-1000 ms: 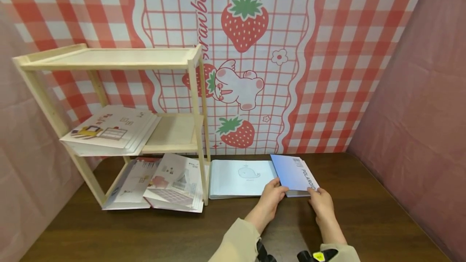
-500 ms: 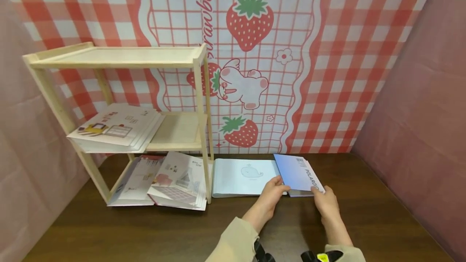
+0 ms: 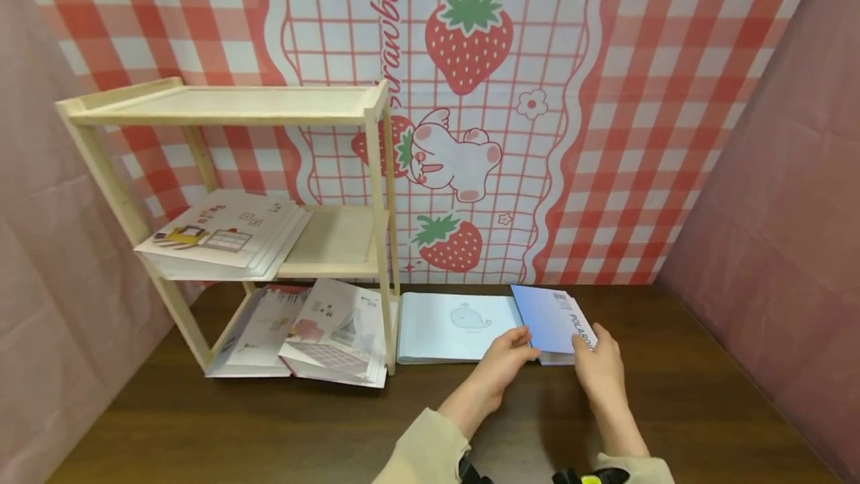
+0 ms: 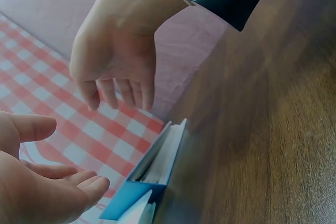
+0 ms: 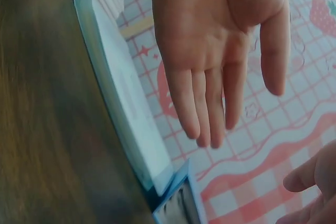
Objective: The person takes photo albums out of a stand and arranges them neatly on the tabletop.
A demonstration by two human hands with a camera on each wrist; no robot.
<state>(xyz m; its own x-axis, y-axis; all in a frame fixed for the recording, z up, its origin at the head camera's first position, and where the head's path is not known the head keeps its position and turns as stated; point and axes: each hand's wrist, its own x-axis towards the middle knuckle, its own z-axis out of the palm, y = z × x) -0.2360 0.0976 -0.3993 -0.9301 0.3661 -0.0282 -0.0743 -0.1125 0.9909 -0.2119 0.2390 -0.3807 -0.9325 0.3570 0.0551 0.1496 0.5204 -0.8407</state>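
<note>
A blue photo album (image 3: pixel 547 320) lettered POLAROID lies on the table, its cover raised a little at the near edge. In the left wrist view, pages show between the covers of the blue album (image 4: pixel 137 192). Against its left side lies a pale album (image 3: pixel 437 327) with a whale drawing. My left hand (image 3: pixel 500 368) is at the blue album's near left corner, fingers straight and holding nothing. My right hand (image 3: pixel 600 368) is by its near right corner and overlaps it in the head view. In the left wrist view, the right hand (image 4: pixel 118 61) hangs apart from the album, fingers loose.
To the left stands a wooden shelf (image 3: pixel 336 269). Several white books (image 3: pixel 222 234) are stacked on its middle level, and more albums (image 3: pixel 339 334) lean at the bottom. A red checked cloth (image 3: pixel 645 133) hangs behind the brown table (image 3: pixel 302 432).
Both hands have loosened from the blue album, whose cover they pinched by its near corners before. The head view has shifted slightly, and the albums stay in place.
</note>
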